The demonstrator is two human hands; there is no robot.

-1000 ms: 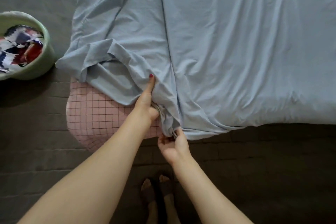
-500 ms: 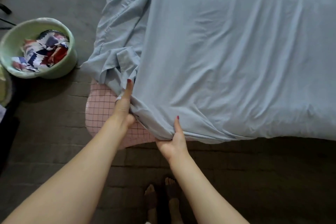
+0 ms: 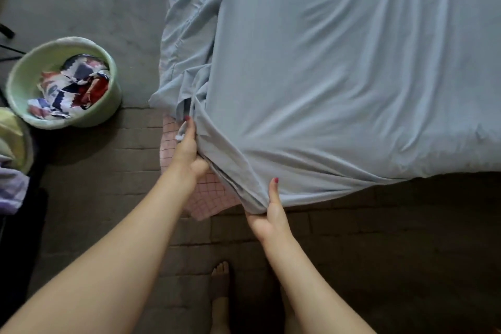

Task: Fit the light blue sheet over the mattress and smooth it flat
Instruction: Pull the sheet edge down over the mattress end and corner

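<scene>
sheet corner still short of the mattress corner, both hands on the hem

far left on the floor [image 3: 89, 8] sits a pale green basin [image 3: 112, 95] with crumpled patterned cloth [image 3: 73, 87] inside it; beside it, at the frame's edge, part of a yellowish container [image 3: 16, 138] shows. these stand well apart from the bed and do not look like obstacles.

next comes the bare corner of the mattress [image 3: 208, 192], pink with a grid pattern, poking out toward the person. the left hand [image 3: 187, 149] lies along its left side, fingers stretched forward and the thumb closed against the bunched hem, so it grips the fabric there. a little white piece shows at its fingers; what it is cannot be told.

the light blue sheet [image 3: 339, 76] covers the rest of the mattress to the right and away from the person, with loose folds heaped along the left side and long soft creases across the top. its gathered corner runs diagonally from the left hand down to the right hand [image 3: 271, 214], which pinches the hem from below, thumb up on the cloth.

the relation that matters: the uncovered corner lies between the two hands and slightly toward the person, so the hem likely has to be drawn nearer and leftward, then under. the left hand is nearer that corner. bare feet [image 3: 221, 295] stand just below.
</scene>
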